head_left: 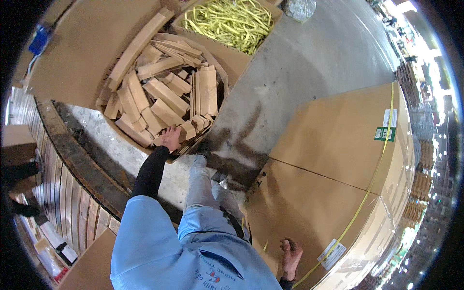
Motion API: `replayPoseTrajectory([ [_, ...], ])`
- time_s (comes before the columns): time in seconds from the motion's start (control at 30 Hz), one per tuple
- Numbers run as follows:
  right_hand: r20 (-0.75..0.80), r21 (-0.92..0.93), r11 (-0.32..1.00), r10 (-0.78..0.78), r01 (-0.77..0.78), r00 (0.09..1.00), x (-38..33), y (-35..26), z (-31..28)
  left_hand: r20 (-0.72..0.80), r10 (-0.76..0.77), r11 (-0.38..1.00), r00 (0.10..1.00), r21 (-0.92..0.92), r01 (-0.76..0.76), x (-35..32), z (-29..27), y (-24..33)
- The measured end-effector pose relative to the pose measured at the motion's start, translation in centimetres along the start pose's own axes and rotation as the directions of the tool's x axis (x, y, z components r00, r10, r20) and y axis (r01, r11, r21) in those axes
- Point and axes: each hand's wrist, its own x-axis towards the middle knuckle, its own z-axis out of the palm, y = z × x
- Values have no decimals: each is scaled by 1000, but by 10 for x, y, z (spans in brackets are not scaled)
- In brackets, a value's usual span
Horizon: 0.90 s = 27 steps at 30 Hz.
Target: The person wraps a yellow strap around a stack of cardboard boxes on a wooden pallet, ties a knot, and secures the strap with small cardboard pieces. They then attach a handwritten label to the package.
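The person leans over a big open bin (145, 145) heaped with folded cardboard corner pieces (162, 94), and the left hand (170, 137) reaches down to the near rim, fingers spread on the pieces lying there; whether it actually grips one I cannot tell from here. The right hand (291, 255) is low at the side, fingers curled loosely, resting against the face of a large flat cardboard carton (333, 159) bound with a yellow strap (372, 186) and bearing white and green labels. Just behind the bin stands a smaller open box full of tangled yellow strapping (232, 21). A grey concrete floor (309, 63) runs between bin and carton, and a wooden pallet (67, 193) lies to the left.
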Motion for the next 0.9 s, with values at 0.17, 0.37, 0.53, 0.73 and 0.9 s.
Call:
replayPoseTrajectory([
  [0.17,-45,-9,995,102,-102,994,16,-42,32,-15,-15,991,1000,-133,13,21,8,5],
  [0.37,158,-33,999,31,-26,987,53,-96,86,60,-9,936,998,-350,29,34,-4,-21],
  [0.53,71,-56,998,-20,24,997,88,-131,86,134,-108,733,985,-658,170,50,-28,-44],
  [0.73,81,-58,996,-64,69,995,113,-168,92,-10,-148,-1,989,-1000,-11,54,-114,-47],
  [0.9,157,-3,988,-151,153,976,134,-192,129,-4,-131,-96,991,-995,-17,54,-188,-40],
])
